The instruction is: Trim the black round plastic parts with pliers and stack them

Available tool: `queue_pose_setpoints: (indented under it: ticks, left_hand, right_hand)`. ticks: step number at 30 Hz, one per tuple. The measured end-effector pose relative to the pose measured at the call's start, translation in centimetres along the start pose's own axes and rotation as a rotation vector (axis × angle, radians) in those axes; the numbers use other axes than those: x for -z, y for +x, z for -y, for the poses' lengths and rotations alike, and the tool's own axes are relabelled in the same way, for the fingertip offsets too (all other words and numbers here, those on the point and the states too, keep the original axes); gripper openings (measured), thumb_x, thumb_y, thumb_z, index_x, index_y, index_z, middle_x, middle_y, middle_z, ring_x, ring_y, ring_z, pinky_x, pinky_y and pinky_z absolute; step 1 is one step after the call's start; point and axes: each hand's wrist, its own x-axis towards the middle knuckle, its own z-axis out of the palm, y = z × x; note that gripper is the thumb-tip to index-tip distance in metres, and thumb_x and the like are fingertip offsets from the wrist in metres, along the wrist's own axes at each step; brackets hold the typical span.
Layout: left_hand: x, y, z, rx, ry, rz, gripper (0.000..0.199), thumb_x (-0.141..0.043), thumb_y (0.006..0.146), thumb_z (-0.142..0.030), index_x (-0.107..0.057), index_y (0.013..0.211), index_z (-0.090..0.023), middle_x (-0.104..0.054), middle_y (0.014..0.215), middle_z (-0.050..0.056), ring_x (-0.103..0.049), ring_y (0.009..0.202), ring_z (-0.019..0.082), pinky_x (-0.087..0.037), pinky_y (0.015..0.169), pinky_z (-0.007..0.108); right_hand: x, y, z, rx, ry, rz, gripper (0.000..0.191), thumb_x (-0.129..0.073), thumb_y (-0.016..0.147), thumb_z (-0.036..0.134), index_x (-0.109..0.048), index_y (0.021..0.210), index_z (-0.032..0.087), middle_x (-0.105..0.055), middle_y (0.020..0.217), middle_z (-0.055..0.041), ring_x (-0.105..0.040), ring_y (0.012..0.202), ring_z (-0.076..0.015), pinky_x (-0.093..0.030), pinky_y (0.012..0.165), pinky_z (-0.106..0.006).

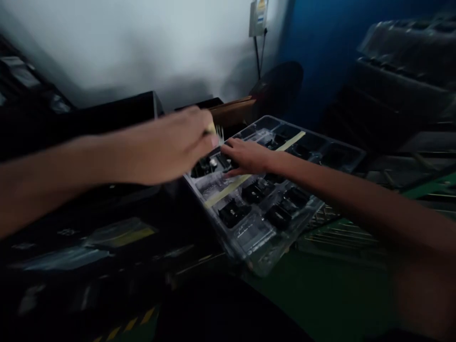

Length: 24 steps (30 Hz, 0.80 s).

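Observation:
A clear plastic tray (254, 235) with several compartments sits tilted in the middle, holding black plastic parts (233, 213). Pale yellow tape (228, 191) runs across it, partly covered by my right hand and forearm. My right hand (247, 156) lies over the tray's upper left part, fingers stretched out and thumb apart. Just left of it, above the tray's left edge, my left hand (192, 137) is closed in a pinch. Between its fingers shows a small yellowish piece (211, 128), too blurred to name.
A black box (155, 104) and a brown cardboard flap (231, 108) stand behind the tray. More clear trays (409, 52) are stacked at right, above a green wire rack (342, 232). Plastic bags (67, 256) lie at left on a dark surface.

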Motion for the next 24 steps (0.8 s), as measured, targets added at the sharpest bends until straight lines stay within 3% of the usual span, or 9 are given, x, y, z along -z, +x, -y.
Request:
queue_pose_setpoints:
  ticks: [4, 8, 15, 21, 24]
  left_hand:
    - [-5.2, -0.1, -3.8, -0.098, 0.234, 0.116, 0.025, -0.039, 0.1, -0.022, -0.058, 0.108, -0.008, -0.058, 0.112, 0.018, -0.061, 0.105, 0.03, -0.052, 0.091, 0.042]
    - [-8.8, 0.8, -4.5, -0.051, 0.15, 0.226, 0.026, -0.044, 0.098, -0.017, -0.058, 0.118, -0.01, -0.06, 0.12, 0.018, -0.063, 0.108, 0.028, -0.055, 0.086, 0.036]
    - [-8.8, 2.3, -4.0, 0.143, 0.018, 0.283, 0.026, -0.045, 0.101, -0.027, -0.053, 0.122, -0.014, -0.067, 0.115, 0.016, -0.07, 0.103, 0.028, -0.057, 0.08, 0.034]
    - [-10.8, 3.0, -5.3, 0.147, -0.006, 0.347, 0.037, -0.052, 0.098, -0.025, -0.05, 0.131, -0.011, -0.071, 0.11, 0.017, -0.072, 0.103, 0.032, -0.059, 0.081, 0.039]
    - [-9.8, 1.7, -5.5, 0.054, -0.005, 0.293, 0.031, -0.051, 0.098, -0.024, -0.057, 0.126, -0.013, -0.07, 0.116, 0.018, -0.07, 0.109, 0.033, -0.058, 0.084, 0.041]
  right_hand:
    - [-0.9, -0.4, 0.8, 0.099, -0.16, 0.05, 0.047, -0.058, 0.098, 0.045, -0.053, 0.127, 0.008, -0.056, 0.124, -0.0207, -0.058, 0.111, -0.0332, -0.049, 0.09, -0.041]
    - [-0.7, -0.6, -0.3, 0.195, -0.234, 0.071, 0.032, -0.053, 0.1, 0.029, -0.056, 0.124, 0.009, -0.057, 0.124, -0.0189, -0.059, 0.109, -0.0314, -0.048, 0.085, -0.039]
    - [-1.4, -0.4, -0.2, 0.27, -0.231, 0.114, 0.026, -0.06, 0.096, 0.025, -0.061, 0.119, 0.012, -0.061, 0.118, -0.0144, -0.06, 0.106, -0.0265, -0.047, 0.081, -0.034]
    - [-1.9, -0.1, -0.8, 0.278, -0.165, 0.15, 0.019, -0.057, 0.093, 0.024, -0.068, 0.106, 0.016, -0.066, 0.114, -0.0124, -0.064, 0.103, -0.0258, -0.048, 0.077, -0.034]
    - [-2.0, 0.2, -1.4, 0.313, -0.074, 0.152, 0.021, -0.055, 0.089, 0.023, -0.07, 0.103, 0.018, -0.067, 0.111, -0.0117, -0.066, 0.099, -0.025, -0.05, 0.078, -0.035]
